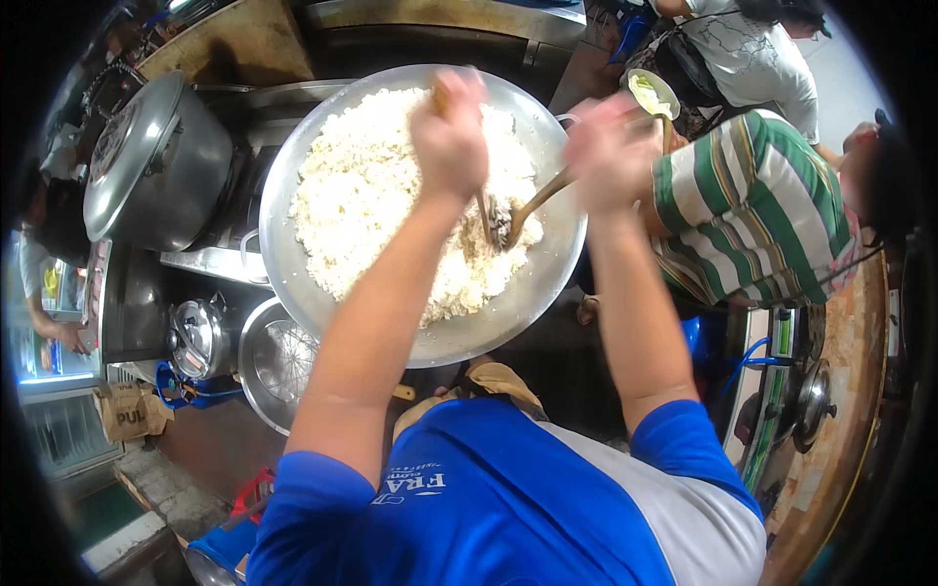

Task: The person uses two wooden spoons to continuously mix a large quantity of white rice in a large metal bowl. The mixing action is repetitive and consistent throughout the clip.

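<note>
A wide metal basin (562,244) in front of me holds a large mound of cooked white rice (366,186). Above it, my left hand (451,137) is closed round a wooden handle, whose thin shaft slants down into the rice. My right hand (608,156), smeared by motion over the basin's right rim, grips a brown wooden spoon (542,198). Both tools meet at the right part of the mound, by a dark patch among the grains. The far end of the left tool is partly hidden, so its kind is unclear.
A big lidded pot (176,161) stands on the stove at left. Below it are a smaller metal pot (198,337) and a round metal strainer (278,366). Close on the right is a person in a striped shirt (752,210). A bowl of green pieces (653,95) lies beyond.
</note>
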The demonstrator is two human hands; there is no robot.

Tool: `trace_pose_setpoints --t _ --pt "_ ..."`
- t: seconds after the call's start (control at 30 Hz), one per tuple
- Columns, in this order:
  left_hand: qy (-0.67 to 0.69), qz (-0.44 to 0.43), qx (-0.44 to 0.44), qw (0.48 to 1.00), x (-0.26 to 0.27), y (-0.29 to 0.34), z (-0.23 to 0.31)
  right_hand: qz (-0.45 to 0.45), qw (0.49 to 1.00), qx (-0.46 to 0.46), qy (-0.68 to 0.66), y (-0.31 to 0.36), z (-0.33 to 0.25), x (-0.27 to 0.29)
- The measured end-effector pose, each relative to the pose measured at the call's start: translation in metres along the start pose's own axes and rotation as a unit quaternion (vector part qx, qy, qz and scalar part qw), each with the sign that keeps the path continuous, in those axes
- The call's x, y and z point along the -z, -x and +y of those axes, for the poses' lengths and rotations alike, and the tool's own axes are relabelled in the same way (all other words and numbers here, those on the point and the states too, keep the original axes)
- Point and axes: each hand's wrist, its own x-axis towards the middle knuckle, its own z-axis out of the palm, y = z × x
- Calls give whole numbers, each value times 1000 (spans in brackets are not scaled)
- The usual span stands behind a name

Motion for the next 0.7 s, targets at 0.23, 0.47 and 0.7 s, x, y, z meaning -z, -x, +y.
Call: trace_pose_setpoints --t 0.23,0.47,0.7 --pt "-21 -8 -15 1000 -23 -41 9 -52 990 -37 -125 -74 -31 22" --pt "-57 -10 -17 998 -23 -54 -86 -17 993 40 109 -35 94 18" --pt "1 -6 51 999 -8 -36 -84 -13 978 125 169 -50 54 7"
